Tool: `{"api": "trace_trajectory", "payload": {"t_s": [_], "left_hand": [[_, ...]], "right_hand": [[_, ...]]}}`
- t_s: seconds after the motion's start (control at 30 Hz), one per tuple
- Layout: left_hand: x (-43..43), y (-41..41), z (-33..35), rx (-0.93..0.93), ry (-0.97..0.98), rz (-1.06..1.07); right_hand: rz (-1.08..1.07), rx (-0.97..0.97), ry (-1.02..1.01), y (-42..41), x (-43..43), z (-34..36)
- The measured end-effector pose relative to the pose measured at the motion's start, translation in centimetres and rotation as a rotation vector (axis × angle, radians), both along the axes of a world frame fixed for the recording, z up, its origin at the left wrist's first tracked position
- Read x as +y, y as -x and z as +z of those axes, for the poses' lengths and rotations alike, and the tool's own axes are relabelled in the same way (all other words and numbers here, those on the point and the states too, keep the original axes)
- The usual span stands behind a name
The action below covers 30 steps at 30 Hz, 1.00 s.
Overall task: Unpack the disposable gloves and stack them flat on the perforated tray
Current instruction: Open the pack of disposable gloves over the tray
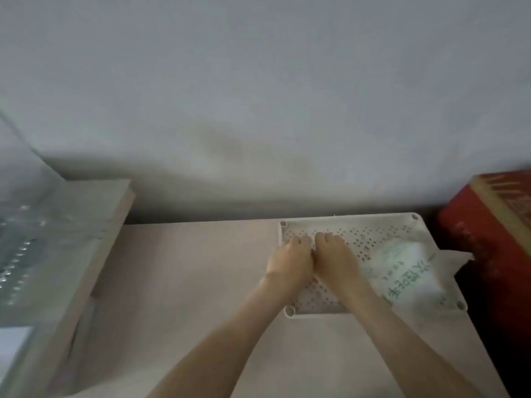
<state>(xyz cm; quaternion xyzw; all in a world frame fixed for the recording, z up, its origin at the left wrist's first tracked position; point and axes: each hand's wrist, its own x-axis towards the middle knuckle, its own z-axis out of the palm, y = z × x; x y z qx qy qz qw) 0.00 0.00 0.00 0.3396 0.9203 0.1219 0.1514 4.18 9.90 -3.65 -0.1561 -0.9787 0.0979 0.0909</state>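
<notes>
The left grip (290,261) and the right grip (334,259) lie side by side, thumbs touching, backs up, on the near-left part of the perforated tray (347,221). The fingers (301,241) bend downward at the knuckles with their tips on the tray floor. Blur hides whether they pinch anything thin or only press, so I cannot tell how the grips are closed. Any clear glove film beneath them cannot be made out. Both bare forearms run down to the lower edge and are cut off there.

The tray is a pale, hard-looking rectangle with a raised rim, rounded corners with a socket in each, and a floor dotted with rows of small round holes. On its right part lies the glove packet (402,272), a soft, crinkled, whitish bag with green print too smeared to read; its far end reaches over the tray's right rim.

The tray sits on a smooth, matte, pinkish-beige tabletop (201,271) against a plain grey wall (258,81). Just to the right is a red box (488,239), cut off by the frame. On the left, a pale slab (94,254) carries glinting clear plastic (23,239), heavily blurred.
</notes>
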Motion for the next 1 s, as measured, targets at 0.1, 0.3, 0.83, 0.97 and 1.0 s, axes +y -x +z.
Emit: {"api": "trace_trajectory", "payload": {"t_s": [0.1,0.3,0.83,0.97,1.0], "left_hand": [[0.6,0.8,-1.6,0.108,0.066,-0.024],[-0.1,0.2,-3.7,0.351,0.118,-0.139],[-10.6,-3.4,-4.7,0.349,0.202,-0.225],[-14.4,-2.4,-3.3,0.288,0.274,-0.196],[-14.8,-2.1,-2.9,0.236,0.259,-0.15]], "right_hand": [[0.038,0.023,-0.041,0.6,0.1,-1.3],[0.023,-0.035,-0.053,0.7,-0.2,-1.7],[0.337,-0.448,0.109,-4.0,-5.2,2.1],[0.326,-0.391,0.064,-5.3,-5.1,4.2],[0.295,-0.337,0.039,-5.5,-4.8,4.7]]}}
